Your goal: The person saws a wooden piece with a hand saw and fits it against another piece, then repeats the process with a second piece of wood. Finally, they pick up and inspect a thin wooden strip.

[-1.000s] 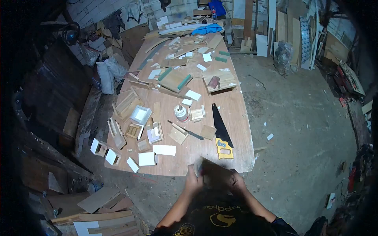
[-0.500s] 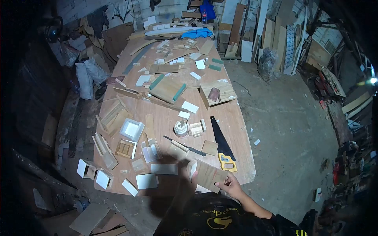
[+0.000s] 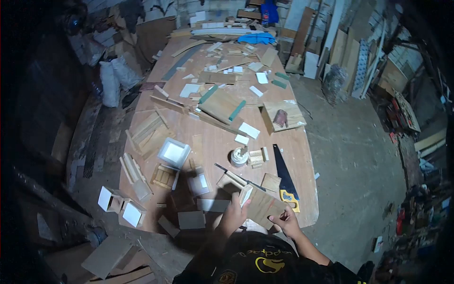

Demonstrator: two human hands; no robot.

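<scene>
A flat plywood panel [image 3: 265, 206] is held tilted at the table's near edge, just in front of my body. My right hand [image 3: 287, 224] grips its right end, thumb on top. My left hand [image 3: 233, 214] is closed at the panel's other end, its fingers on a short pale wooden strip [image 3: 245, 193] that stands along that end. Just beyond the panel lies a long thin dark tool [image 3: 235, 175], resting across a wooden piece. A handsaw [image 3: 284, 176] with a yellow handle lies to the right, close to the panel. A small square of plywood [image 3: 271, 182] sits between them.
An open jar [image 3: 239, 157] of white paste holds a stick. Beside it is a small wooden assembly [image 3: 257, 157]. Small box-like pieces [image 3: 174, 152] and white-faced boards [image 3: 192, 220] cover the table's left side. A plywood box [image 3: 283, 117] stands at the right edge.
The camera view has turned, so the table appears farther right. My left hand, blurred before, is now steady at the panel's left end. My right hand keeps its grip.
</scene>
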